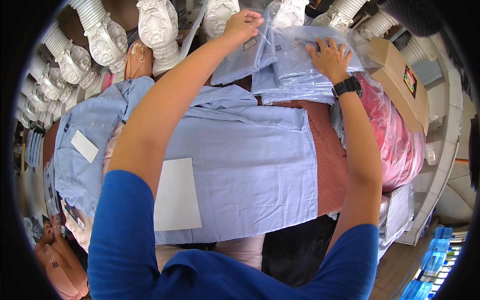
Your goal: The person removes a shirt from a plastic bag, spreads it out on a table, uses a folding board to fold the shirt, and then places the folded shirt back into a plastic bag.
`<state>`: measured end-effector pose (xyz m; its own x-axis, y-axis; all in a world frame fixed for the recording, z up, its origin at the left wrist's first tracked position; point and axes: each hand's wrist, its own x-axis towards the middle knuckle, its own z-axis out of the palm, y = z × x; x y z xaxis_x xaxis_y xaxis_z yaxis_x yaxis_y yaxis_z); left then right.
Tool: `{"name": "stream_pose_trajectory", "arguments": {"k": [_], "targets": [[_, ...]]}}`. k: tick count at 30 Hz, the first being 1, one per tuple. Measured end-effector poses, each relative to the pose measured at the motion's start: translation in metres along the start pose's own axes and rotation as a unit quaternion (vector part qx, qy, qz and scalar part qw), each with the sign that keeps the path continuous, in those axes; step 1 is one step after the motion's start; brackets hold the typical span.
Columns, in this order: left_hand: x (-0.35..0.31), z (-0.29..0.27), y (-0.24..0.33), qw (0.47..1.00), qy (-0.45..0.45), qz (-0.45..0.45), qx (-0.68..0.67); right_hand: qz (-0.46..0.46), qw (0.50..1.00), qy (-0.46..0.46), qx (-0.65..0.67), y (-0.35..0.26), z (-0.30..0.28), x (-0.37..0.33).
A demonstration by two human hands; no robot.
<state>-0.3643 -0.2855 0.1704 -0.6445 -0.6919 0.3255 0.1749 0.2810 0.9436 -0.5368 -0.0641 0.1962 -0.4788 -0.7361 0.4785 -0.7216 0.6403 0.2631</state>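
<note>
Left hand [242,25] pinches a bagged blue shirt [245,57] by its far edge — just left of the bagged stack [305,75], where the right hand [330,57] presses spread flat

Bright even daylight, soft shadows, mild glare on plastic bags [320,67], sharp centre, heavy fisheye bending, black vignette at rim.

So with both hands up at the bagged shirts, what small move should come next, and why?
Probably lower the left hand to set its bagged shirt onto the stack of bagged shirts, since it is pinched above, tilted, while the right hand lies flat steadying the stack.
</note>
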Motion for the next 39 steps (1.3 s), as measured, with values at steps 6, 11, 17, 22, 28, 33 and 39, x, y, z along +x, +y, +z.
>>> {"name": "stream_pose_trajectory", "arguments": {"k": [6,11,17,22,28,33,39], "targets": [[-0.069,-0.054,0.042,0.983,0.007,0.138,0.124,-0.02,0.995,0.098,0.009,0.006,0.015,0.01],[-0.226,-0.113,0.119,0.983,0.038,0.126,0.125,-0.059,0.963,0.25,0.086,-0.01,-0.012,-0.029],[-0.368,-0.265,0.082,0.944,-0.046,-0.075,0.317,-0.218,0.898,0.125,0.361,-0.109,-0.077,-0.169],[-0.409,-0.317,-0.004,0.843,-0.185,0.014,0.505,-0.275,0.789,-0.087,0.542,-0.237,-0.069,-0.283],[-0.413,-0.334,0.02,0.806,-0.189,-0.094,0.553,-0.29,0.808,-0.069,0.508,-0.328,-0.106,-0.298],[-0.38,-0.308,0.112,0.893,-0.147,0.087,0.417,-0.259,0.85,-0.069,0.454,-0.295,-0.165,-0.252],[-0.414,-0.304,0.143,0.926,0.155,0.183,0.292,-0.225,0.869,0.136,0.42,-0.254,-0.256,-0.249]]}}
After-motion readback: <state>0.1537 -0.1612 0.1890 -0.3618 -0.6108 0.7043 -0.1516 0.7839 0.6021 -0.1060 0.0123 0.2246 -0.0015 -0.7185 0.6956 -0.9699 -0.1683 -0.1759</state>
